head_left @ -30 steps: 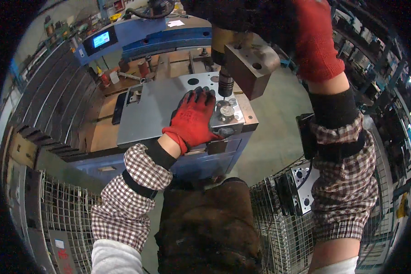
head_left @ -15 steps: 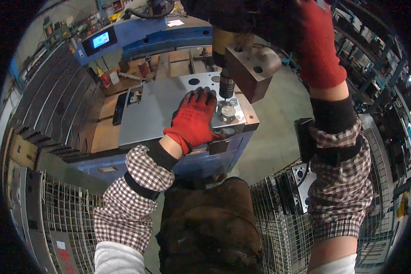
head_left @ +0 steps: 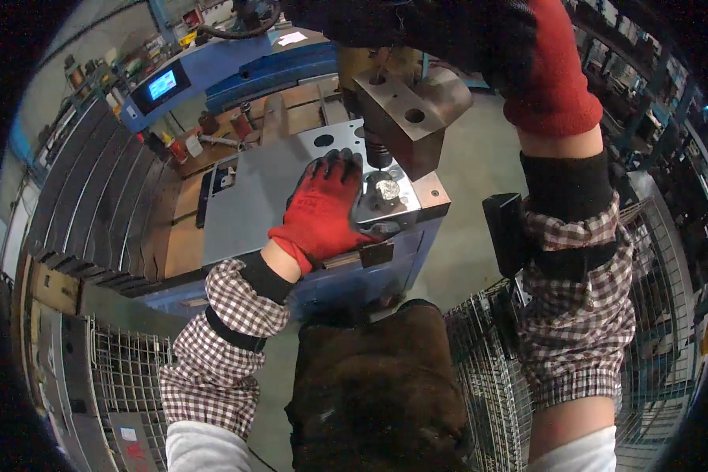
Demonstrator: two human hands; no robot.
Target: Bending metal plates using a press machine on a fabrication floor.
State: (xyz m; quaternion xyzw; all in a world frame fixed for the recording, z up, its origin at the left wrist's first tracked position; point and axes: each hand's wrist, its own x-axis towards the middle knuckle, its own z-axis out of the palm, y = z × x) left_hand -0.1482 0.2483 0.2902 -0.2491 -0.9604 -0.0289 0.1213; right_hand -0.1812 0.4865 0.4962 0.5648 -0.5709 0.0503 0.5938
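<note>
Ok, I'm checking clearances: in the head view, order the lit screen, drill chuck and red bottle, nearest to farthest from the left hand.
1. Drill chuck: just right of the left hand.
2. Red bottle: farther off, to the left.
3. Lit screen: farthest, back left.

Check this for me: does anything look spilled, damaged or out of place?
Nothing clearly stands out. The grey metal plate lies flat under the gloved left hand, with no spill or break showing; the pale round patch near the spindle is too unclear to call odd.
</note>
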